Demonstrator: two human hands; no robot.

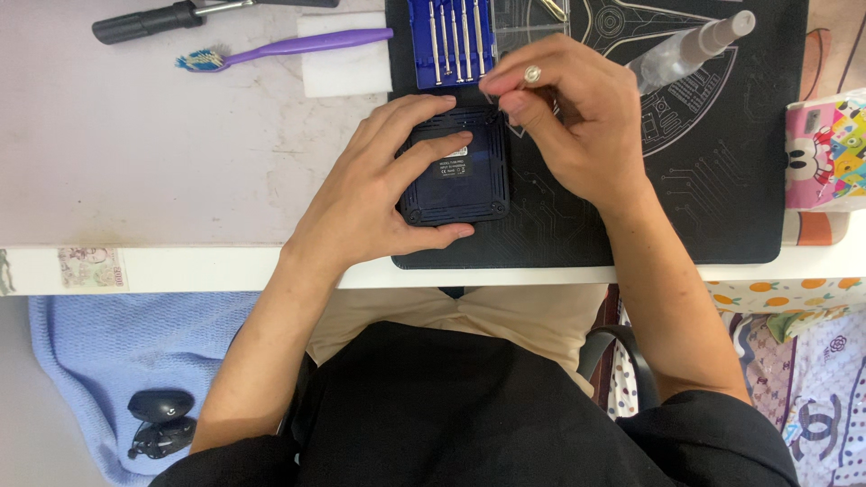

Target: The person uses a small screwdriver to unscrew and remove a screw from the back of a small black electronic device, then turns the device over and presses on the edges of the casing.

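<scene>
**Prying at the corner of the small black box**

The left hand (383,185) lies flat over the small black box (456,167), fingers spread along its far edge and thumb hooked around the near edge, clamping it down against the black mat (722,180). The right hand (564,113) is pinched shut at the box's 1 o'clock corner, thumb and forefinger closed on a thin clear pick (492,95) whose tip seems to meet the seam there; how far it has entered I cannot tell.

To do this well, I would keep the left palm's weight straight down so the box cannot skate on the mat, and keep its fingertips off the seam being worked. The pick is best held shallow, nearly level with the lid, and slid along the edge rather than levered hard, since a thin plastic tool can snap or slip towards the other hand.

Beyond the box at 12 o'clock sits a blue tray of small screwdrivers (451,41). At 2 o'clock a clear bottle (686,50) lies tilted on the mat. At 10 o'clock, on the pale surface (135,162), are a purple toothbrush (280,47) and a black-handled tool (149,22).
</scene>
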